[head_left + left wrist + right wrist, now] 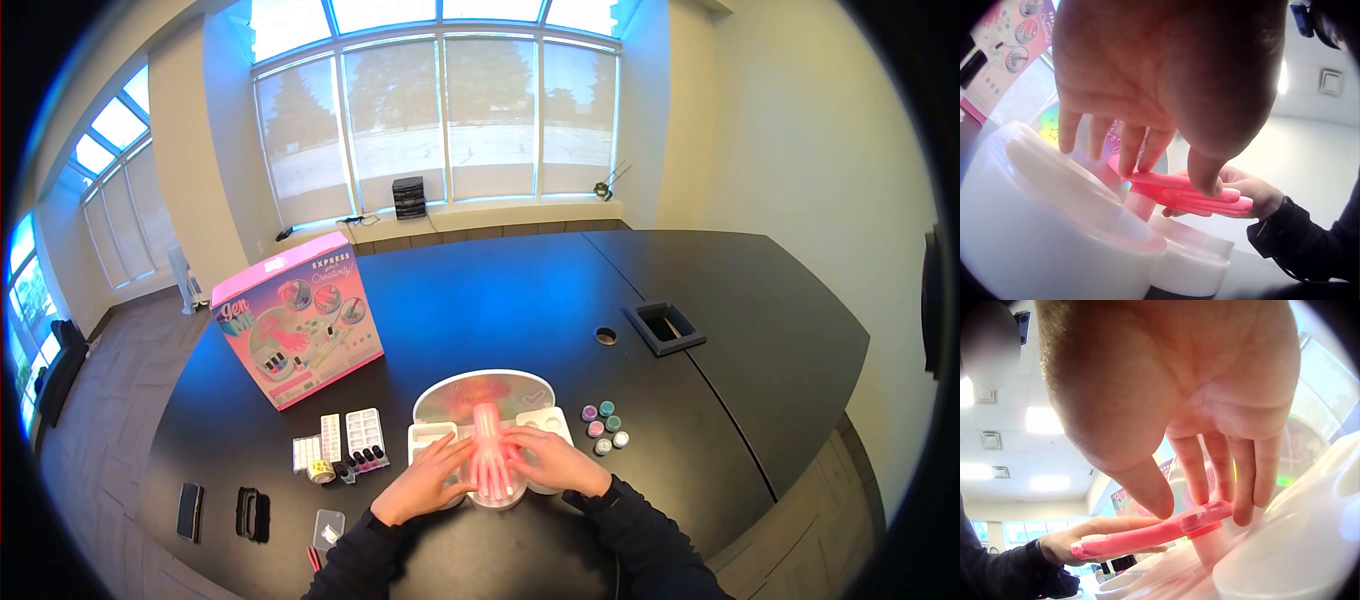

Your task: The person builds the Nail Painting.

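Observation:
A pink model hand (489, 462) with pale nails lies palm down on a white nail station (562, 428), its fingers toward the person. My left hand (432, 480) holds its left side, the thumb on a model finger (1222, 195) and the fingertips farther back along the edge. From the other side my right hand (553, 462) holds it, with thumb and fingertips on the pink edge (1207, 515). Behind the model hand rises the station's rounded, shiny back panel (435, 398).
A pink kit box (300, 325) stands at the back left. Nearer are a white nail tray (364, 432), dark-capped polish bottles (368, 460) and a yellow roll (320, 471). Several small jars (597, 428) sit right of the station. A black case (252, 514) and a clear box (328, 528) lie front left.

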`<state>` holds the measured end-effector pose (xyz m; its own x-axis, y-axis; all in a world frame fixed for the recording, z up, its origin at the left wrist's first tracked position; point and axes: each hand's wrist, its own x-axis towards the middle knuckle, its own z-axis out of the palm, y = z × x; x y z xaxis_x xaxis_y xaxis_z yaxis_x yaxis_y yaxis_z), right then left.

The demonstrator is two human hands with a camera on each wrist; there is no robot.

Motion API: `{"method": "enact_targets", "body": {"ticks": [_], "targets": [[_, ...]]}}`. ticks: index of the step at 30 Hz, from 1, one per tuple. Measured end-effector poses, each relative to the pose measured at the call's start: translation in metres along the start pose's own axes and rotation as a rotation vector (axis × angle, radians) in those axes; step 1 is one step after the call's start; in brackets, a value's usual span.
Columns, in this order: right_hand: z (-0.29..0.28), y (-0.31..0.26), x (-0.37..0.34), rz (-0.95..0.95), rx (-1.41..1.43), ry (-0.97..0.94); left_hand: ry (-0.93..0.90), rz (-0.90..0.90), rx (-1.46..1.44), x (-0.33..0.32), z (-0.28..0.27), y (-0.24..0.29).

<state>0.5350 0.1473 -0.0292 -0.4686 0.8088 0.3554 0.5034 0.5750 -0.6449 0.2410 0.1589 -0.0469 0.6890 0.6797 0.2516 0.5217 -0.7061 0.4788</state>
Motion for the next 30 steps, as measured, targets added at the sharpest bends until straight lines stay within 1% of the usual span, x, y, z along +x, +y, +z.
{"method": "enact_targets", "body": {"ticks": [4,7,9,11,17,23,25,30], "targets": [[0.001,-0.001,0.0,-0.035,0.013,0.049,-0.004,0.002,0.009,-0.001,0.001,-0.001],[0.005,0.0,0.0,0.012,0.028,0.049,0.009,0.012,0.002,0.0,0.001,0.0],[0.002,0.0,0.001,-0.005,0.018,0.042,0.021,0.018,-0.005,-0.001,0.001,-0.001],[0.002,0.0,0.001,-0.018,0.012,0.029,-0.007,0.007,0.017,-0.001,0.002,-0.002],[0.003,0.002,-0.001,-0.033,0.022,0.049,-0.003,0.005,0.004,-0.002,0.001,-0.002],[0.001,0.003,-0.001,-0.011,0.008,0.01,0.008,0.03,0.003,-0.001,0.0,-0.002],[-0.001,0.002,-0.001,0.033,-0.01,-0.051,0.008,0.03,0.002,-0.001,-0.001,-0.001],[-0.008,-0.009,-0.002,0.029,-0.012,-0.014,0.016,0.03,-0.019,-0.001,-0.005,0.001]]}}
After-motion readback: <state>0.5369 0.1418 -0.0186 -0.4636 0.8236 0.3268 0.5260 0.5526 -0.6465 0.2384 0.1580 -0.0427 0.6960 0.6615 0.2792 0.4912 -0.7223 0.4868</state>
